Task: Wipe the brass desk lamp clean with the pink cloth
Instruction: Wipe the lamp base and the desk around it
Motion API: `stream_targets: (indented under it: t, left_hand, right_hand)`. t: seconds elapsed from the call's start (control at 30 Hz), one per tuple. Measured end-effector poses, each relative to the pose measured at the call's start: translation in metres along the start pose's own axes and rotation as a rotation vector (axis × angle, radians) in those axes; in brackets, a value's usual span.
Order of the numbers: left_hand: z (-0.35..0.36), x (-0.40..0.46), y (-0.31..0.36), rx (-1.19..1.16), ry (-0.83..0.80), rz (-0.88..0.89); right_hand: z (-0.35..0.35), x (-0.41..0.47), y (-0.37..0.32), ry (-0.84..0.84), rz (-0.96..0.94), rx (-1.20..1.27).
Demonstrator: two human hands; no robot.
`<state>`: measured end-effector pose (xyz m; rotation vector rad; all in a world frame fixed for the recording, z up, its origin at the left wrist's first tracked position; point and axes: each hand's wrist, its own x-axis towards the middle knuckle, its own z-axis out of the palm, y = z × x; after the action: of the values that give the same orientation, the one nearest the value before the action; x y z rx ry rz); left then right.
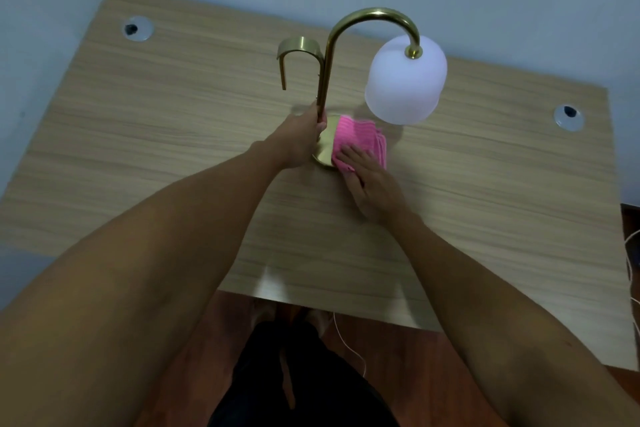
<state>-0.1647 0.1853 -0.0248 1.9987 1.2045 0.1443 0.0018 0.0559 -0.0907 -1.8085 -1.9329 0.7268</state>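
The brass desk lamp (367,15) stands mid-desk, its curved stem arching right to a white frosted shade (403,81). A short brass hook branches off to the left of the stem. My left hand (299,140) grips the lower stem just above the round brass base (323,152). The folded pink cloth (356,140) lies over the right part of that base. My right hand (372,182) presses flat on the cloth's near edge, fingers spread on it.
The wooden desk (173,149) has two round cable grommets, one at the back left (138,28) and one at the right (568,117). A pale wall runs behind the desk. A thin white cord (349,345) trails on the floor by my legs.
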Motion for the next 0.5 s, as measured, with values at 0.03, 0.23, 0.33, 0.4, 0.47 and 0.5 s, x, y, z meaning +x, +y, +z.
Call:
stream_targets:
  t: [0.03,0.23,0.33,0.4,0.47,0.5]
  left_hand:
    - [0.001,0.001,0.000,0.007,0.006,-0.005]
    - [0.001,-0.001,0.002,0.013,0.021,-0.001]
    - [0.001,0.000,-0.001,-0.003,0.002,-0.001]
    - [0.002,0.001,-0.001,-0.012,0.002,-0.020]
    - [0.002,0.000,0.000,-0.020,0.003,-0.031]
    - [0.002,0.000,0.001,-0.013,0.006,-0.026]
  right_hand:
    - [0.001,0.006,-0.003,0.015,0.024,-0.002]
    - [0.018,0.012,-0.018,-0.090,-0.116,-0.076]
    - [-0.002,-0.004,0.004,-0.068,-0.104,-0.063]
    - [-0.011,0.008,0.010,-0.008,-0.018,-0.058]
    - [-0.007,0.028,0.001,0.007,0.038,-0.063]
    - [-0.001,0.034,-0.006,0.000,0.026,-0.069]
